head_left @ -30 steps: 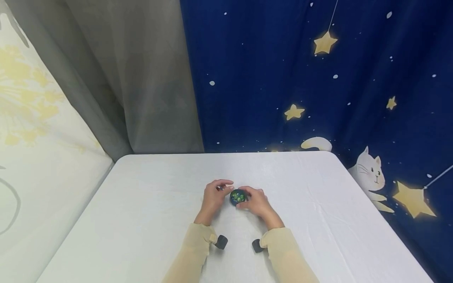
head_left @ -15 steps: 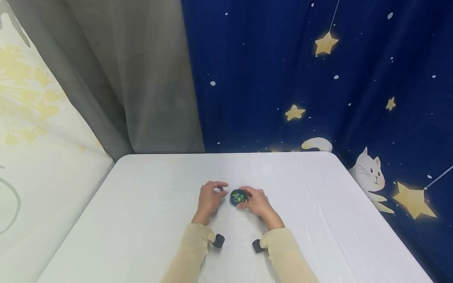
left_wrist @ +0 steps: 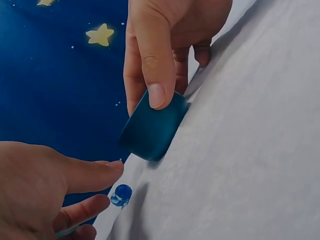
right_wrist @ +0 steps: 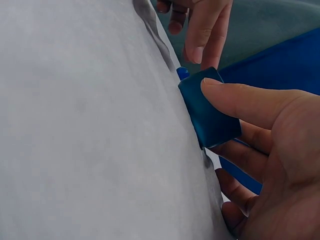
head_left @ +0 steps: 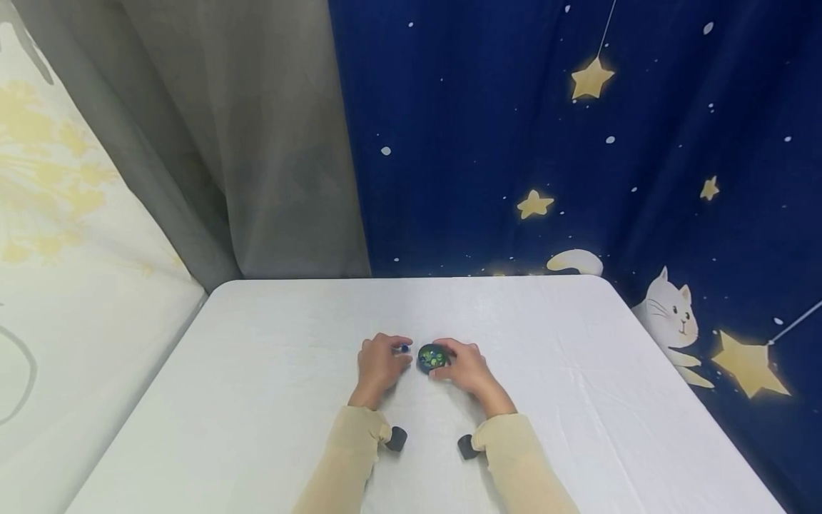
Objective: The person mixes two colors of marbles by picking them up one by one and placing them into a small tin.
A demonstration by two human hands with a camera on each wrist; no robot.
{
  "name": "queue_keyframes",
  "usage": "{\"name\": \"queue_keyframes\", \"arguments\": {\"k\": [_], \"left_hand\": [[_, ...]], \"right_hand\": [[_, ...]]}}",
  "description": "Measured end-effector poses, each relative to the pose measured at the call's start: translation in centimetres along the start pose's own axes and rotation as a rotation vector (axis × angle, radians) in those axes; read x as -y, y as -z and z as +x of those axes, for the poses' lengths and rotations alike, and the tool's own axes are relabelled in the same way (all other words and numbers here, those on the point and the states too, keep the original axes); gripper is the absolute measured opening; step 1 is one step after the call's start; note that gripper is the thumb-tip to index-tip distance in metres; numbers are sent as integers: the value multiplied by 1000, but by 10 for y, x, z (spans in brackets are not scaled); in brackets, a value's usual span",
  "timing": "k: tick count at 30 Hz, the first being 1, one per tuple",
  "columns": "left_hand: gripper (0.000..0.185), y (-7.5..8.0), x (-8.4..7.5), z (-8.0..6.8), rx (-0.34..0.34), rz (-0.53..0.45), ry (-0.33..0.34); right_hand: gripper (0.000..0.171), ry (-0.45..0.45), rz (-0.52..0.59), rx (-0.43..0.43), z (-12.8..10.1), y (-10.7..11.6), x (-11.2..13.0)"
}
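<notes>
A small round blue cup (head_left: 432, 356) with green beads inside stands on the white table (head_left: 257, 400). My right hand (head_left: 467, 368) grips the cup (left_wrist: 152, 127), thumb on its near wall (right_wrist: 207, 107) and fingers round the far side, tipping it slightly. Just left of the cup a small blue marble (head_left: 404, 348) lies on the cloth. My left hand (head_left: 377, 363) hovers at the marble (left_wrist: 121, 195): a fingertip is right beside it, and the thumb (left_wrist: 95, 172) is above and apart from it. The marble (right_wrist: 182, 73) sits below the left fingertips.
The table's far edge meets a grey curtain (head_left: 257, 143) and a dark blue star-and-cat cloth (head_left: 578, 157). A pale floral fabric (head_left: 64, 250) runs along the left. Black wrist cameras (head_left: 396, 437) sit near both cuffs.
My left hand has drawn back from the cup and come down to the table. The small marble it held at its fingertips now lies on the cloth. My right hand has kept still on the cup.
</notes>
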State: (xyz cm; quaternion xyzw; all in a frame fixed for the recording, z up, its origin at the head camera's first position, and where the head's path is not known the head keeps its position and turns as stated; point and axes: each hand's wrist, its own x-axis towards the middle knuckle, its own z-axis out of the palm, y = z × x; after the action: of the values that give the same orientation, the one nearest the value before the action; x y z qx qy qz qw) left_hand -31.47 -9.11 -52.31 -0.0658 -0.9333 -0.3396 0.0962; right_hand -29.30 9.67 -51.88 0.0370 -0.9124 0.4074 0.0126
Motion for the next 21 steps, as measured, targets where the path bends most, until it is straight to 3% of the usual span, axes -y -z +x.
{"name": "queue_keyframes", "arguments": {"k": [13,21], "left_hand": [[28,-2,0,-3,29,28,22],[27,-4,0,-3,6,24,4]], "right_hand": [[56,2,0,6,0,0,0],[57,-5,7,6,-1,1,1]]}}
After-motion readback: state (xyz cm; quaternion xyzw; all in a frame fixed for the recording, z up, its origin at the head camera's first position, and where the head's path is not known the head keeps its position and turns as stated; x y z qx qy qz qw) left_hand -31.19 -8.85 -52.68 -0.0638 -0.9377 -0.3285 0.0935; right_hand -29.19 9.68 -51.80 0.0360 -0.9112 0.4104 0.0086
